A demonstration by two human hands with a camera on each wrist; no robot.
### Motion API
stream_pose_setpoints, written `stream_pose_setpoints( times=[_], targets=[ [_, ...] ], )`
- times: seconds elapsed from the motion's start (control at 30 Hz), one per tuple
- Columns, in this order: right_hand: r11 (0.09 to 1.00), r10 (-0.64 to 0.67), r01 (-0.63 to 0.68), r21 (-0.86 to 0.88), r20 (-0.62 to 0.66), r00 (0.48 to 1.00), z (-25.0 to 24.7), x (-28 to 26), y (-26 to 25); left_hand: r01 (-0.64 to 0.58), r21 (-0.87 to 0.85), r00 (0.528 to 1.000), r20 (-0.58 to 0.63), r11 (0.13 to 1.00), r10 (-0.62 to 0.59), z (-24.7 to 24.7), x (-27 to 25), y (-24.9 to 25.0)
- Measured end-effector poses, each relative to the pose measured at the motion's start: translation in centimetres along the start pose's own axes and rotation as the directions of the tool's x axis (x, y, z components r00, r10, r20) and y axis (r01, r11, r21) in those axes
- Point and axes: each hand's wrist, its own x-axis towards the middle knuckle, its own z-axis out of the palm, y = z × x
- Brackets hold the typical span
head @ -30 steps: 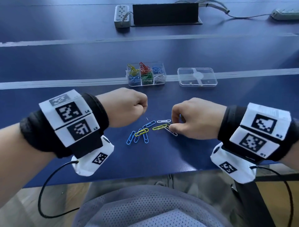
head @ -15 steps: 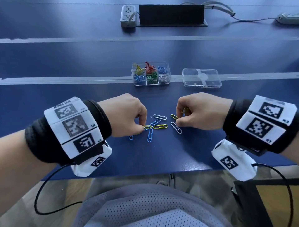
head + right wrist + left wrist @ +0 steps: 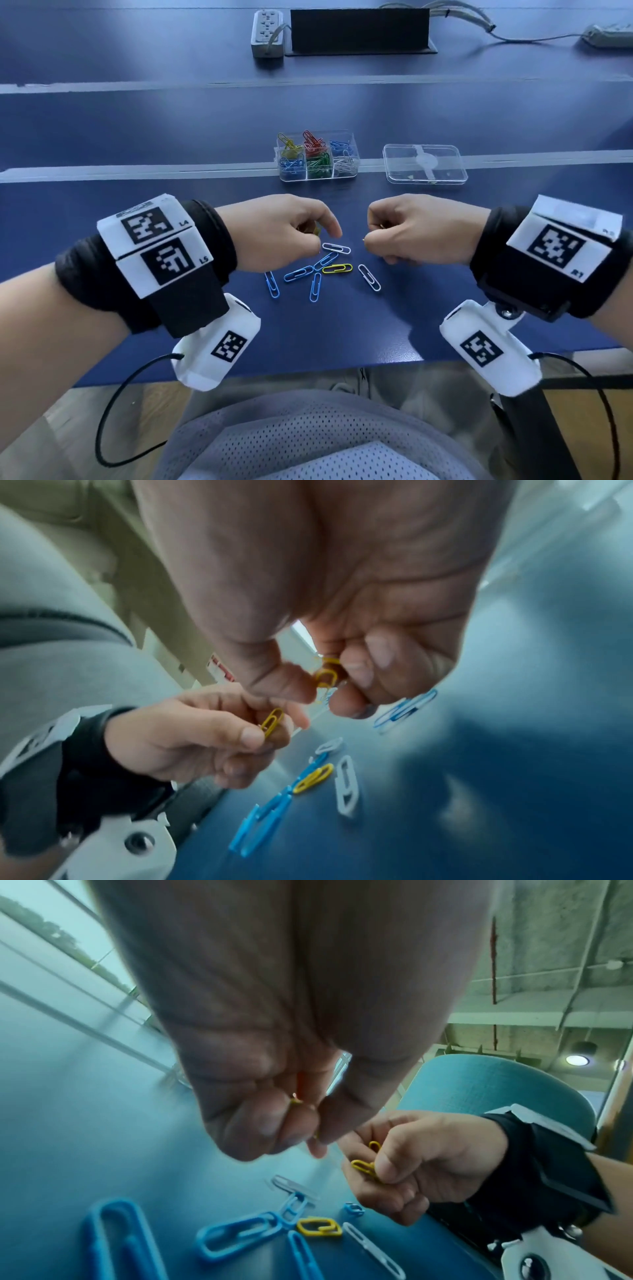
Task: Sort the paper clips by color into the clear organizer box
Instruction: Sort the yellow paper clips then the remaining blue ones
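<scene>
The clear organizer box [image 3: 317,156] stands mid-table with yellow, red, blue, green and white clips in separate compartments. In front of it lie several loose clips: a yellow one [image 3: 337,268], white ones [image 3: 336,248] and blue ones [image 3: 298,274]. My left hand [image 3: 320,236] hovers just above the pile's left side and pinches a yellow clip [image 3: 272,722] between thumb and fingers. My right hand [image 3: 371,240] is curled to the right of the pile and grips a couple of yellow clips [image 3: 327,674], which also show in the left wrist view [image 3: 365,1168].
The box's clear lid [image 3: 424,164] lies to the right of the organizer. At the far edge are a power strip [image 3: 267,31], a black cable housing [image 3: 359,31] and cables. The table's front edge [image 3: 342,363] runs just below my wrists.
My left hand came down onto the pile, pinched a yellow clip and lifted it off the table. My right hand took up a yellow clip and drew back to the right.
</scene>
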Motion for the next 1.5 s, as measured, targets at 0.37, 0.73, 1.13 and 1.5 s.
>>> stream_pose_setpoints(
  times=[0.37, 0.73, 1.13, 1.5],
  targets=[
    [0.919, -0.038, -0.017, 0.395, 0.131, 0.991, -1.2, 0.8, 1.5, -0.031, 0.228, 0.994, -0.093, 0.973, 0.053, 0.7, 0.5, 1.8],
    [0.885, -0.036, -0.006, 0.466, 0.082, 0.996, -1.0, 1.0, 1.6, -0.145, 0.606, 0.986, 0.023, 0.782, 0.165, 1.5, 0.9, 1.9],
    [0.977, -0.042, 0.009, 0.213, 0.149, 0.988, -3.3, 3.4, 0.1, -0.141, 0.550, 0.977, -0.056, 0.824, 0.205, 0.7, 1.7, 3.0],
    [0.985, -0.137, 0.106, -0.135, -0.249, 0.959, -6.8, 11.8, -7.7, 0.165, 0.262, 0.918, -0.394, 0.951, -0.051, -7.5, 4.5, -0.9]
  ],
)
